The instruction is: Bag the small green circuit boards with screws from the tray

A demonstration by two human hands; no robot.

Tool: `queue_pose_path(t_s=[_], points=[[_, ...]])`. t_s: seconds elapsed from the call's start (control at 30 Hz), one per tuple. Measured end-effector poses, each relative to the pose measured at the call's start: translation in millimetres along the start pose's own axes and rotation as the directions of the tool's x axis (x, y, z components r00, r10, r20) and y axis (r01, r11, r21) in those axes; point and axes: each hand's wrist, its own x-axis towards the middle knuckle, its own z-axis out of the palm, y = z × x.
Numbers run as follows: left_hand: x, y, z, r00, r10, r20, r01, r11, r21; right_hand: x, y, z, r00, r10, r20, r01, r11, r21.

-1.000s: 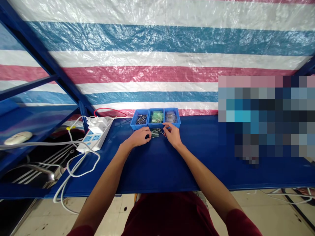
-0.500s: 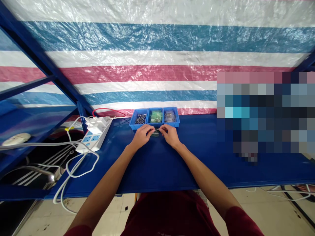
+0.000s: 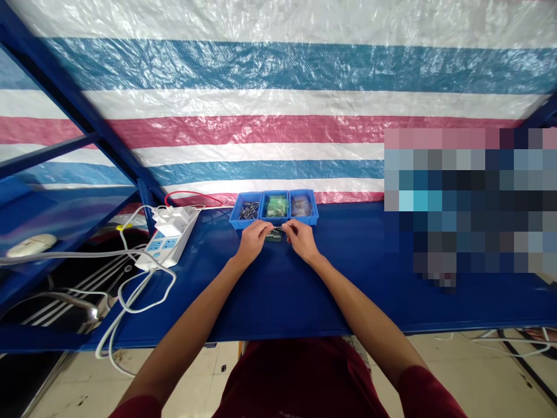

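My left hand [image 3: 252,239] and my right hand [image 3: 301,239] face each other just in front of the small blue bins, fingertips pinched. Between the fingertips runs a small thin shiny piece [image 3: 279,228], too small to name. Right below it, a small dark green piece [image 3: 274,237] is partly hidden by my fingers. The left bin [image 3: 234,223] holds many small metal parts like screws or pins. Green pieces fill the middle bin [image 3: 275,220], and clear plastic pieces fill the right bin [image 3: 311,221].
A white power strip [image 3: 183,241] with a plugged-in white adapter [image 3: 171,222] and looping white cables [image 3: 174,284] occupies the left of the blue table [image 3: 278,302]. A striped tarp [image 3: 261,130] hangs behind. The right side is blurred by large pixels.
Both hands keep almost the same place in front of the bins. My right fingertips have shifted slightly, and more of the thin shiny piece shows between the hands.
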Motion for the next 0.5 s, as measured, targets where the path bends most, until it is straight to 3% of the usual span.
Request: queue_pose_path(t_s=[0.2,0.33,0.5], points=[[-1.7,-0.5,0.4,0.999,0.007,0.05,-0.01,0.998,0.055,-0.7,-2.0,0.4,1.0,-0.009,0.0,0.009,0.999,-0.031],[-1.2,0.2,0.1,0.994,0.069,0.088,-0.072,0.997,0.035,-0.1,-4.6,-1.2,0.999,0.03,-0.018,-0.03,0.999,0.015],[-0.1,1.8,-0.8,0.994,0.062,0.092,-0.065,0.998,0.023,0.3,-3.6,-1.0,0.999,0.033,0.001,-0.033,0.992,0.122]])
